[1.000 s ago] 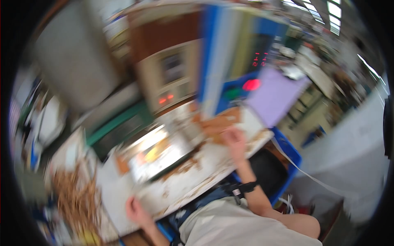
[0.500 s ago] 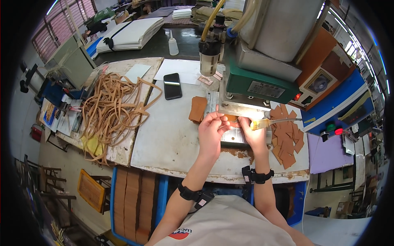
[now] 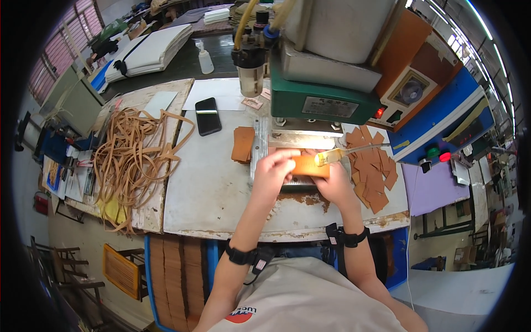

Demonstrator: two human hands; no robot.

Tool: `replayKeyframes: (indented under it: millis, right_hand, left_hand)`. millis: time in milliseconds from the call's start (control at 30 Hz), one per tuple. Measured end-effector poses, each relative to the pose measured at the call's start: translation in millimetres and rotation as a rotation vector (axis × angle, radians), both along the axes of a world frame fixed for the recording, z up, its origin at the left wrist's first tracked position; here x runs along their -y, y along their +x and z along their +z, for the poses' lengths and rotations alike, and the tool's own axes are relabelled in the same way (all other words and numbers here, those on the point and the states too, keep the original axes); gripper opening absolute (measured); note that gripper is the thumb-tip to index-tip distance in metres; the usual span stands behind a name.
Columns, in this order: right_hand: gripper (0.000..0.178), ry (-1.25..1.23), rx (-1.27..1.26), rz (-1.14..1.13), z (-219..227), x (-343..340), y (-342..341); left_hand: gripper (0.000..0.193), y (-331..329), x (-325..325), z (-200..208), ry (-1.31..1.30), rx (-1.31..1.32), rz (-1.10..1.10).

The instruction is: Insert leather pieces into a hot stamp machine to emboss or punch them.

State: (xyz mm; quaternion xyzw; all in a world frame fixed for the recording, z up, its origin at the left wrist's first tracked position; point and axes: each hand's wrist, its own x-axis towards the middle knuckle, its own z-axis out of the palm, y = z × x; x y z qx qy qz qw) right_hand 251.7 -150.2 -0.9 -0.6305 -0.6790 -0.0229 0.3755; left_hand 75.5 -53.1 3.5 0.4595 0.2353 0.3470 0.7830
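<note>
A worn white table (image 3: 215, 182) spreads under and around the hands, its near edge chipped. Beyond them stands a green press (image 3: 298, 102), with a brown box (image 3: 406, 91) to its right and a clear filter cup (image 3: 251, 82) to its left. Left of the hands sit a neat brown stack (image 3: 242, 144), then a phone (image 3: 208, 119), and farther left a tangle of tan straps (image 3: 130, 160). Just right of them lies a loose brown heap (image 3: 376, 174); past it hangs a purple sheet (image 3: 440, 191). Below and left, a blue bin (image 3: 147, 276) holds brown stacks. The left hand (image 3: 273, 172) is nearly closed, pinching the left end of an orange-brown piece (image 3: 305, 165) between thumb and fingers. The right hand (image 3: 336, 181) grips the other end, its fingers partly hidden. The piece is between the hands, in front of the press, beside a yellow-wrapped lamp (image 3: 330, 157).
</note>
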Motion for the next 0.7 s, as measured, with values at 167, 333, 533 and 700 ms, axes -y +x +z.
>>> replayKeyframes:
  millis: [167,333,533,700]
  right_hand:
    - [0.032,-0.243,-0.347,-0.327,14.0,45.8,29.3]
    - [0.031,-0.363,-0.381,-0.325,3.3,59.6,54.9]
    - [0.028,-0.246,-0.465,-0.614,-1.8,87.5,81.9]
    - [0.029,-0.525,-0.302,-0.666,-10.9,101.5,66.2]
  left_hand:
    - [0.014,-64.7,55.8,-6.1,0.069,-0.264,-0.078]
    - [0.01,-119.2,72.3,-35.2,-0.119,-0.26,0.073]
    - [0.008,-173.7,78.4,-47.0,-0.107,-0.1,0.394]
    - [0.01,-176.1,71.7,-37.8,-0.05,-0.082,0.675]
